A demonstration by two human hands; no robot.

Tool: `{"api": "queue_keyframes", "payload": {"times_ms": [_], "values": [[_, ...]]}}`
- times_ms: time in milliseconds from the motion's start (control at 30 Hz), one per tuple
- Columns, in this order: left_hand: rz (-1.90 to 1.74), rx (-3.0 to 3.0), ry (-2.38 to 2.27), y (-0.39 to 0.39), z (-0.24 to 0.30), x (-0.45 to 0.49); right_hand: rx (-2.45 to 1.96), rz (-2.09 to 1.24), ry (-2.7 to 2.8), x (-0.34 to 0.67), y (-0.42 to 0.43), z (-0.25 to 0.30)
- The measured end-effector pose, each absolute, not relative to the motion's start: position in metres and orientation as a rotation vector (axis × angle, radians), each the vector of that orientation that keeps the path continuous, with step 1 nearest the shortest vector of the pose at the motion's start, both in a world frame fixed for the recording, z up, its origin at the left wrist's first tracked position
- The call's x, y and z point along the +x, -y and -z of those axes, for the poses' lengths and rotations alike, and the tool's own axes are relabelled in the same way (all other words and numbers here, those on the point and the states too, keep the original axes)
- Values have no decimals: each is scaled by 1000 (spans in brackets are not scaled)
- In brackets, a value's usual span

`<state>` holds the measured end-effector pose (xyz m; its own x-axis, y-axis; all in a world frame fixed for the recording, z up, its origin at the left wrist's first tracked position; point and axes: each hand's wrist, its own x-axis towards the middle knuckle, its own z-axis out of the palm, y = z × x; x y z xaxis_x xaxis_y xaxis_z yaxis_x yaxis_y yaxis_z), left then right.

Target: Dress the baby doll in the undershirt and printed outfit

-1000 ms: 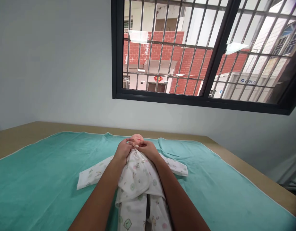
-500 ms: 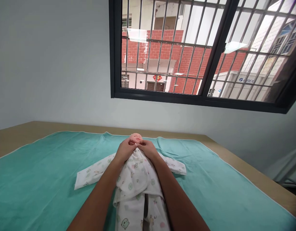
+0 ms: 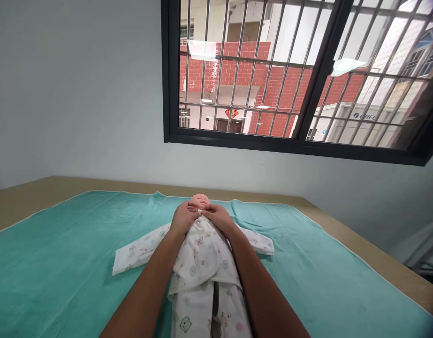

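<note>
A baby doll (image 3: 201, 201) lies on its back with its head toward the wall. It wears a white baby top (image 3: 205, 256) printed with small animals, sleeves spread to both sides, and matching white trousers (image 3: 193, 312). My left hand (image 3: 184, 217) and my right hand (image 3: 218, 217) meet at the neck, just below the doll's chin. Fingers of both pinch the gathered neckline of the top, where a small white tip of cloth shows between them. The doll's arms and hands are hidden.
A green cloth (image 3: 79, 244) with a pale edge covers most of the wooden table (image 3: 360, 249). Behind the table rises a plain wall (image 3: 79, 94) with a dark-framed, barred window (image 3: 237, 139). Something with thin rods (image 3: 427, 265) stands off the right side.
The view has shifted very slightly. My hands stay at the neckline, and a little more of the pinched cloth tip shows between the fingers.
</note>
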<state>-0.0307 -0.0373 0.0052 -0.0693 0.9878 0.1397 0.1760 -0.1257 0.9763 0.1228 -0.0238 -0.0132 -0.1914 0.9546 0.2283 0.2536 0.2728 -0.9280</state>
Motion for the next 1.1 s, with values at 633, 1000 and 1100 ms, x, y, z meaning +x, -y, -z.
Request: {"api": "queue_keyframes", "payload": {"times_ms": [633, 1000, 1100], "values": [[-1189, 1365, -1172, 46, -12, -33, -1207, -641, 1661, 118, 29, 13], [-1149, 1657, -1356, 36, -5, -34, -1209, -598, 1677, 117, 30, 16], [-1140, 1689, -1385, 36, -4, -35, -1190, -564, 1670, 117, 29, 17]]}}
